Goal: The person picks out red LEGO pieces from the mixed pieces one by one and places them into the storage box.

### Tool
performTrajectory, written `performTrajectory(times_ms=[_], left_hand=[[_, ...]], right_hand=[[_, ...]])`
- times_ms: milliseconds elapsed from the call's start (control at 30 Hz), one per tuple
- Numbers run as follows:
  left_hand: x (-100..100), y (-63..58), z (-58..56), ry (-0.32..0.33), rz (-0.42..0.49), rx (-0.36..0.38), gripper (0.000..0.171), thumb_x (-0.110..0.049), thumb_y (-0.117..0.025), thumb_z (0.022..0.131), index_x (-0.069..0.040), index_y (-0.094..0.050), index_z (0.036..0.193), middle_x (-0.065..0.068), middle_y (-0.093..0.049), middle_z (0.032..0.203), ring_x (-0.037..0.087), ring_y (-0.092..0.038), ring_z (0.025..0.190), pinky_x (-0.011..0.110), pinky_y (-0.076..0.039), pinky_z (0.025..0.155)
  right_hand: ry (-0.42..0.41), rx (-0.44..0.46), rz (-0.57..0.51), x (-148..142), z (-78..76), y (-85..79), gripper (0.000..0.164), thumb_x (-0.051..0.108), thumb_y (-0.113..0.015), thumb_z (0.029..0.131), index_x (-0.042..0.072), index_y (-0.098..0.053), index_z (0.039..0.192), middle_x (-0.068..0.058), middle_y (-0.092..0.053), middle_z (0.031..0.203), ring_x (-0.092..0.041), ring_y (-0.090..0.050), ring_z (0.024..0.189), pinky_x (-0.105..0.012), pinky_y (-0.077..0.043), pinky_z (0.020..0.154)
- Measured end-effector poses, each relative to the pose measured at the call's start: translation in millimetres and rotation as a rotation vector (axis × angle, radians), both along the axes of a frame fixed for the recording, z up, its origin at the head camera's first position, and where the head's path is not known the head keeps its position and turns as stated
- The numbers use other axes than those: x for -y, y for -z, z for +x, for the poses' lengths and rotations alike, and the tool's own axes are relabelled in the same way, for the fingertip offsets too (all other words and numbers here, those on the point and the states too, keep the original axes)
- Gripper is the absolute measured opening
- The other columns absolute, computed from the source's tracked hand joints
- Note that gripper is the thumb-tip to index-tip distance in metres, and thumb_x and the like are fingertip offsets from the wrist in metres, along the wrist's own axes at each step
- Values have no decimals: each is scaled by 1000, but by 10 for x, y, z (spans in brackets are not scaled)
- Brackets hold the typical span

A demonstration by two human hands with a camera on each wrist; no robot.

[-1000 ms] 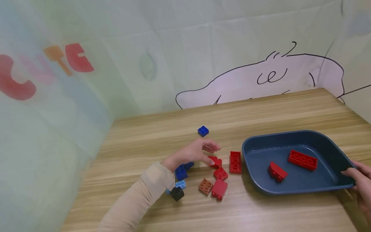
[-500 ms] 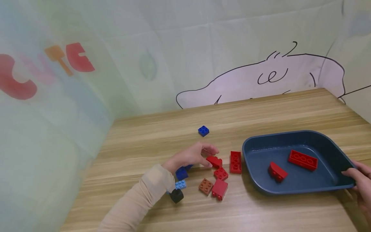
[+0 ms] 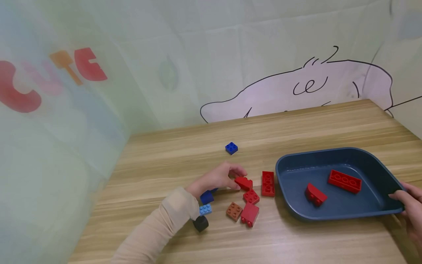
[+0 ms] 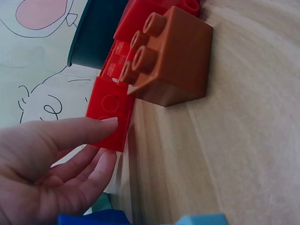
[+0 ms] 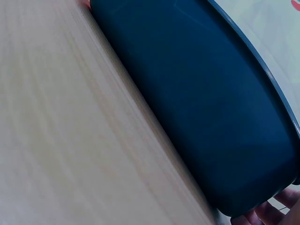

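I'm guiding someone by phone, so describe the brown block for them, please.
In the head view, find the big blue tray, then look left to the lowest red block. Just left of that sits the brown block, four studs facing up; it's the only brown one in sight.

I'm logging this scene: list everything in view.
Table: 1, tan, underneath
Backdrop: 1, pale green, behind
Tray: 1, dark blue, right
Tray bricks: 2, red, inside
Loose bricks: 4, red, left of tray
Brown brick: 1, brown, beside these
Far brick: 1, blue, back
Half-hidden brick: at least 1, dark blue, left
Pale brick: at least 1, light blue, left
Unclear object: 1, black, front left
Sleeve: 1, beige, left arm
Left grip: 1, bare, pinching loose brick
Right grip: 1, bare, holding tray
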State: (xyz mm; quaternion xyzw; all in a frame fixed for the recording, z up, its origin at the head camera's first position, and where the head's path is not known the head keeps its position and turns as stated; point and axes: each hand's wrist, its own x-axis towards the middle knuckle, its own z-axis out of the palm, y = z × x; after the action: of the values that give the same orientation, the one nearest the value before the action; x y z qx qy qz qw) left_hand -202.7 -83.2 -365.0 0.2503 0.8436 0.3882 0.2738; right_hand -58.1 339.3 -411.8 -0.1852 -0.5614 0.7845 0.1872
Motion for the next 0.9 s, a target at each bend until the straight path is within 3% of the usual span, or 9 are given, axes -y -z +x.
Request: performTrajectory(times_ms=[367, 700, 900], left_hand=[[-8, 32, 4, -50, -4, -6, 32, 8, -69, 78, -8, -67, 105, 0, -65, 100, 14, -59, 90, 25, -50, 80], [-12, 28, 36, -20, -12, -83, 26, 6, -70, 78, -8, -69, 101, -1, -67, 95, 12, -59, 85, 23, -49, 77], [-19, 38, 36, -34, 8, -69, 25, 6, -69, 78, -7, -70, 99, -1, -68, 93, 11, -59, 84, 24, -48, 78]], right_hand=[[5, 7, 4, 22, 2, -22, 55, -16, -38, 79, 27, -71, 70, 15, -63, 66, 0, -59, 49, -14, -43, 38], [10, 8, -8, 63, 12, -80, 56, -16, -37, 79, 27, -72, 69, 15, -63, 64, 0, -59, 47, -13, -41, 37], [-6, -20, -17, 59, 16, -69, 57, -18, -35, 79, 25, -72, 70, 12, -64, 64, -1, -60, 47, -14, -43, 38]])
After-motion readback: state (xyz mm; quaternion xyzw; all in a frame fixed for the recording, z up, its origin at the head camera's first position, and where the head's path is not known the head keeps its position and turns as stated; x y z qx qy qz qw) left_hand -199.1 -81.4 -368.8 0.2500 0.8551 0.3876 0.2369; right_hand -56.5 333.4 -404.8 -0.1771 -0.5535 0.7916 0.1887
